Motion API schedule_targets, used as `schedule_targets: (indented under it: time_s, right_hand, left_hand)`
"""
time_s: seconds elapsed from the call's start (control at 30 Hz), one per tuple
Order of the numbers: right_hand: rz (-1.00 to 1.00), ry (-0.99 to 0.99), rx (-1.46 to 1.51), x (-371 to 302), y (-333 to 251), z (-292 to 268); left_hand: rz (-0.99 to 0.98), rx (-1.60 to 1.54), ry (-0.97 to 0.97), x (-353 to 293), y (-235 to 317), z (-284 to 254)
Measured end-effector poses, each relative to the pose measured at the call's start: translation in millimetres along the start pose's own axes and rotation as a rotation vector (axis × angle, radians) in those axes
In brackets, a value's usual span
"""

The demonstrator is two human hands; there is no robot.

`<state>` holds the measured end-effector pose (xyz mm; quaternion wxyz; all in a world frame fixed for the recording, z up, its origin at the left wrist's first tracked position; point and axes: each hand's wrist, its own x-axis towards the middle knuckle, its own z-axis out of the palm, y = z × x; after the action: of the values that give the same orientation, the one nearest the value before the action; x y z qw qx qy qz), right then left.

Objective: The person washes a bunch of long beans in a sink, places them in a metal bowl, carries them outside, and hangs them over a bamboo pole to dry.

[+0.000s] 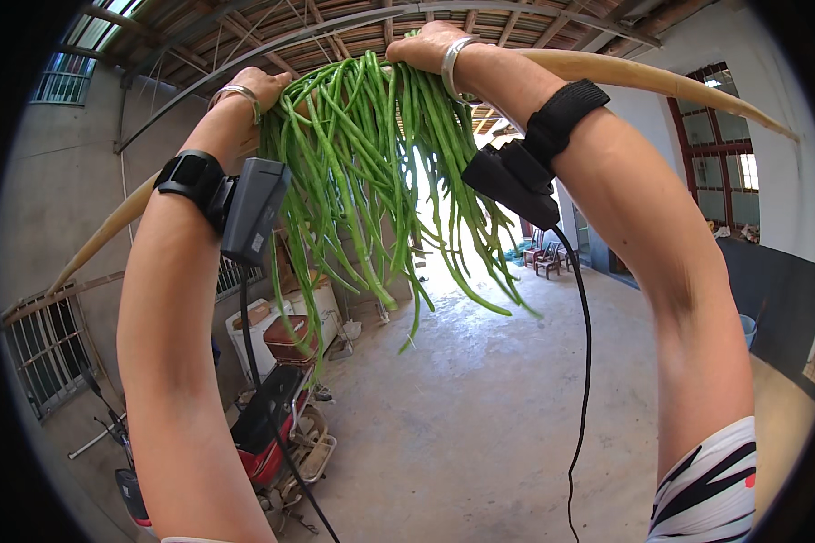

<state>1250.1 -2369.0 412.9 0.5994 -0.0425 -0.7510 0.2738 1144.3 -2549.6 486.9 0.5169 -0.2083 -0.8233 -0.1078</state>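
A thick bunch of long green beans (362,163) hangs high in front of me, draped at a pale, curved wooden pole (607,71). Both my arms reach up to it. My left hand (264,87) closes on the bunch's upper left edge, its fingertips hidden by the beans. At the top right of the bunch, my right hand (426,47) is closed over the beans beside the pole. Bean tips dangle loosely below. Each wrist wears a silver bangle and a strapped dark device, the left one (255,210) and the right one (514,181), trailing black cables.
A red and black motorbike (276,412) stands at lower left, near a white appliance (261,337). Small wooden chairs (549,260) sit by the bright doorway. A blue bucket (748,328) is at right. Barred windows line both walls; the floor (480,416) is concrete.
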Motion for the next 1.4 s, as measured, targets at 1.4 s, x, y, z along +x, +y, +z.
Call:
schedule_targets:
  time_s: [1.4]
  right_hand:
    - [-0.075,-0.058,-0.114,-10,15,-33]
  left_hand:
    - [0.599,-0.232,0.181,-24,68,26]
